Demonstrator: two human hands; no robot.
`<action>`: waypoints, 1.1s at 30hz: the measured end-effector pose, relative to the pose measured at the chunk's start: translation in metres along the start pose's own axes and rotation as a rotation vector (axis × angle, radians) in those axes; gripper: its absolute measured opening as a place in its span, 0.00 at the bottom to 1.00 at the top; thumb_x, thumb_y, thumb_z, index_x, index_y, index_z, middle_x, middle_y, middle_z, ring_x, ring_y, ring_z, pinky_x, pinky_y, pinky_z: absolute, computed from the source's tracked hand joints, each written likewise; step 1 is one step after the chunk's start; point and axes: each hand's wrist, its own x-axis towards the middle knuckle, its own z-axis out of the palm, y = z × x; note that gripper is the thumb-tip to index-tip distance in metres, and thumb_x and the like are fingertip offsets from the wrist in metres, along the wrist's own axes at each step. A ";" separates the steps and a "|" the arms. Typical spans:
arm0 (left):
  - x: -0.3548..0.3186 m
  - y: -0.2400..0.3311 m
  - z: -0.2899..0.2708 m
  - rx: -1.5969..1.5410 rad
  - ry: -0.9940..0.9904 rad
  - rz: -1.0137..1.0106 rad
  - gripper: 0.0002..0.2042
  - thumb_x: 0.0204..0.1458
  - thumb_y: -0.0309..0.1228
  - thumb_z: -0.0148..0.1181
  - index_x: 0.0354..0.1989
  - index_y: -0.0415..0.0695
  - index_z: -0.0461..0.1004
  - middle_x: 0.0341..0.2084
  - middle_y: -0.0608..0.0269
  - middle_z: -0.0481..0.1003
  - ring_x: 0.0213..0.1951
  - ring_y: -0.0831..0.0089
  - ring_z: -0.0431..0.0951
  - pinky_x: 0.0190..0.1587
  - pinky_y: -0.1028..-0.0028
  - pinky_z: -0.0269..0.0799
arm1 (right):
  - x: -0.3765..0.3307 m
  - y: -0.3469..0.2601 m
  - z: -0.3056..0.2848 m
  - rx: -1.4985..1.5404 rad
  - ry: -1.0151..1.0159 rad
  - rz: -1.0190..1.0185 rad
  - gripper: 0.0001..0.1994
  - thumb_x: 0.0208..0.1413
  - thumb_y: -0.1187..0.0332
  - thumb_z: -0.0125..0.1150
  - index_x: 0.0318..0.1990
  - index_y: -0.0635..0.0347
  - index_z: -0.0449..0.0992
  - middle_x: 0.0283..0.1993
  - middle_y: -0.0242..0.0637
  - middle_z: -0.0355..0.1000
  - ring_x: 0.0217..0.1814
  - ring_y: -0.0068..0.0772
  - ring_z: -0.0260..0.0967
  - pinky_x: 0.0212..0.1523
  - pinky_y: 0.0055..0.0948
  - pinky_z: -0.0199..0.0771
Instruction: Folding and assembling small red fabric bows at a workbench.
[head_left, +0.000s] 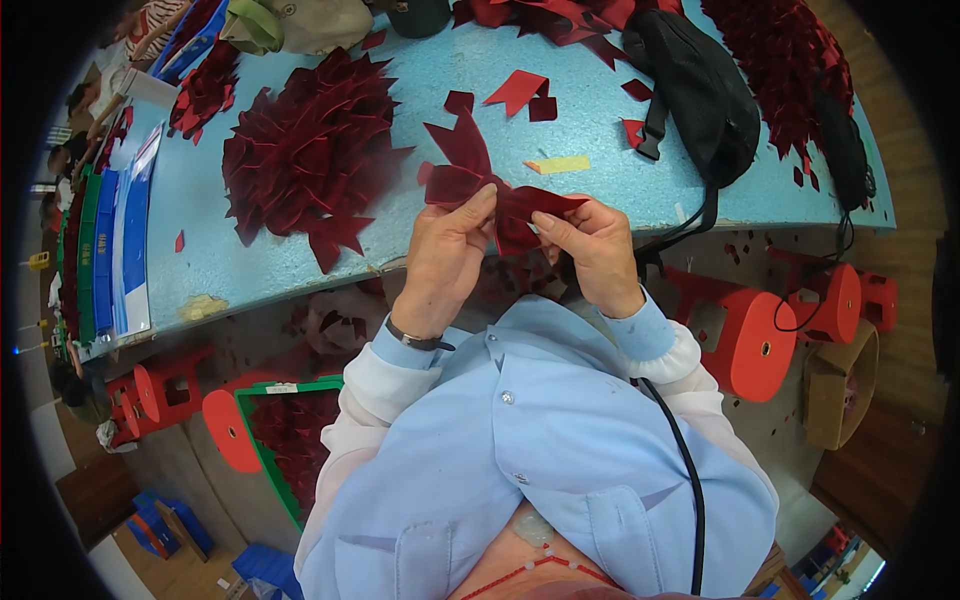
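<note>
Counter [205, 270]: pale blue, running across the far side from left to right, its near edge worn.
Bow [517, 208]: dark red ribbon, raised between both hands just over the counter's near edge, in front of the person's light blue shirt.
Left hand [442, 255]: thumb and fingers pinched closed on the bow near its middle.
Right hand [603, 255]: thumb and fingers pinched closed on the bow's right part.
Ribbon pile [310, 150]: dark red pieces with pointed ends, heaped on the counter left of the bow.
Yellow strip [558, 164]: lying flat just beyond the right hand.
Bright red ribbon [520, 90]: folded, farther off than the yellow strip.
Black bag [708, 100]: on the counter at far right, strap hanging over the near edge.
Green crate [310, 385]: below the counter at near left, holding dark red pieces.
Red stool [752, 345]: below the counter, to the right.
</note>
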 end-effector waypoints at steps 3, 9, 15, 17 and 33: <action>0.002 -0.002 -0.010 0.078 -0.019 -0.012 0.06 0.50 0.23 0.58 0.36 0.39 0.72 0.30 0.65 0.75 0.32 0.79 0.73 0.35 0.79 0.67 | 0.000 -0.001 -0.003 -0.032 -0.038 0.035 0.08 0.51 0.71 0.61 0.33 0.68 0.74 0.25 0.33 0.72 0.23 0.17 0.65 0.24 0.16 0.64; 0.003 -0.003 -0.012 0.165 -0.019 0.075 0.08 0.47 0.22 0.61 0.36 0.39 0.73 0.29 0.66 0.75 0.29 0.81 0.72 0.31 0.81 0.65 | 0.005 -0.001 -0.026 -0.160 -0.155 0.025 0.07 0.52 0.72 0.60 0.33 0.68 0.73 0.26 0.35 0.72 0.24 0.19 0.66 0.26 0.19 0.66; 0.000 0.000 -0.005 0.269 -0.011 0.026 0.13 0.45 0.22 0.63 0.40 0.38 0.72 0.31 0.65 0.75 0.30 0.81 0.72 0.32 0.82 0.66 | 0.013 -0.016 -0.014 -0.078 0.022 -0.164 0.09 0.54 0.69 0.58 0.38 0.67 0.73 0.32 0.34 0.72 0.30 0.17 0.66 0.29 0.17 0.64; 0.000 0.000 -0.001 0.303 -0.031 -0.001 0.14 0.45 0.22 0.63 0.41 0.38 0.72 0.32 0.64 0.75 0.31 0.81 0.73 0.33 0.83 0.66 | 0.016 -0.022 -0.006 -0.133 -0.019 -0.167 0.09 0.54 0.69 0.57 0.38 0.66 0.73 0.33 0.33 0.72 0.30 0.17 0.66 0.30 0.17 0.64; -0.014 0.006 -0.007 0.589 -0.241 -0.114 0.10 0.48 0.26 0.61 0.37 0.34 0.75 0.28 0.63 0.76 0.29 0.80 0.74 0.33 0.81 0.70 | 0.023 0.010 -0.009 -0.179 0.067 -0.025 0.11 0.53 0.65 0.60 0.38 0.63 0.73 0.32 0.29 0.72 0.30 0.14 0.64 0.31 0.16 0.65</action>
